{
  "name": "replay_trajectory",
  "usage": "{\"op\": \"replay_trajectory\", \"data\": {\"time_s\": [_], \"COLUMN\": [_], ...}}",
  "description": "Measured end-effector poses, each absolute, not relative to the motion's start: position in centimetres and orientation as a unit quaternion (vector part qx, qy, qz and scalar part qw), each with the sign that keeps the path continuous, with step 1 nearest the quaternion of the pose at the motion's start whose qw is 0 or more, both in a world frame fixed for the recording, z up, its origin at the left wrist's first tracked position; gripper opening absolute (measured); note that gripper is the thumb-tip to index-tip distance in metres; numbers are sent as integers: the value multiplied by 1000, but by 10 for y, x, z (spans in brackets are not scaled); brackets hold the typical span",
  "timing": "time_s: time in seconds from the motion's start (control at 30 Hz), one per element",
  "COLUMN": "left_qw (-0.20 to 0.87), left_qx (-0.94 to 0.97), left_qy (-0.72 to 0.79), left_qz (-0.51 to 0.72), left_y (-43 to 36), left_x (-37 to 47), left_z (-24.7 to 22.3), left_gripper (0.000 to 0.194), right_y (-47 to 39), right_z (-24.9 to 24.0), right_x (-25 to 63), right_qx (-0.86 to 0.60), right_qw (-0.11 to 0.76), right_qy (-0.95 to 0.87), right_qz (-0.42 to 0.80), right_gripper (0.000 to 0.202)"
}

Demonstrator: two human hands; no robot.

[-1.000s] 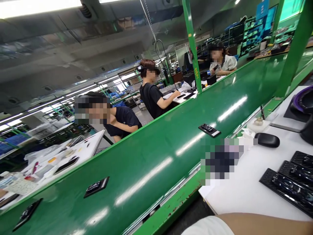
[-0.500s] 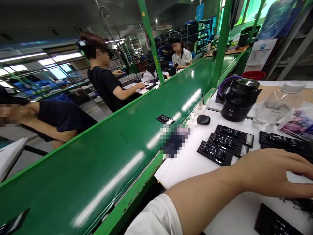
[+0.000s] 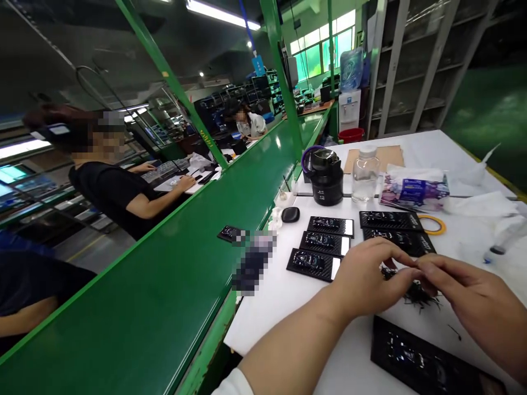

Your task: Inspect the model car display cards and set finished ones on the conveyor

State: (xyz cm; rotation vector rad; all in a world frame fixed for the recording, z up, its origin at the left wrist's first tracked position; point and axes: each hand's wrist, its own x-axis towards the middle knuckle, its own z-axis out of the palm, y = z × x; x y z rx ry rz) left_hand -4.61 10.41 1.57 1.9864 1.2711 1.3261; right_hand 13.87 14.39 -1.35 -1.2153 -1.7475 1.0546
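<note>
My left hand [image 3: 368, 277] and my right hand [image 3: 473, 293] meet at the fingertips above the white table. Both are pinched closed, and whatever lies between the fingers is too small or hidden to make out. Right under them is a heap of small thin black pieces [image 3: 422, 296]. Closer to me, a black plaque with a glossy model car [image 3: 415, 354] lies partly beneath my right wrist. Three similar car plaques [image 3: 315, 260] form a column left of my hands. Beyond my fingers, two more dark plaques [image 3: 389, 219] lie close together, the nearer one partly covered.
A green conveyor [image 3: 177, 263] runs along the left, with one car plaque [image 3: 231, 233] on it. Farther back on the table stand a black cup [image 3: 327, 184], a clear bottle [image 3: 365, 178] and a tissue pack [image 3: 414, 192]. A yellow tape roll [image 3: 438, 226] and a syringe [image 3: 504, 244] lie right. Co-workers sit across the conveyor.
The view has swung right, bringing more of the table and my right hand into sight. My left hand's fingers, spread over the table before, are now pinched against my right fingertips.
</note>
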Motion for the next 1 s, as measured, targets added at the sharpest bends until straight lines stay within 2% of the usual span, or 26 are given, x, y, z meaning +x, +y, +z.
{"op": "replay_trajectory", "data": {"time_s": [0.1,0.27,0.43,0.63,0.83,1.0], "left_qw": [241,278,284,262,238,265], "left_qx": [719,678,678,698,722,730], "left_qy": [431,469,503,508,512,520], "left_qz": [489,493,455,432,401,356], "left_y": [105,106,109,111,109,107], "left_x": [-49,-55,-55,-54,-54,-54], "left_z": [18,29,31,31,29,33], "left_gripper": [7,10,10,11,8,9], "right_y": [145,134,129,135,138,138], "right_z": [-16,-6,2,5,11,14], "right_x": [142,132,122,122,123,125], "right_qx": [-458,-435,-400,-378,-374,-370], "right_qw": [332,401,393,414,361,339], "right_qy": [-683,-665,-675,-665,-706,-724], "right_qz": [462,455,479,494,480,474], "right_gripper": [41,32,21,16,15,18]}}
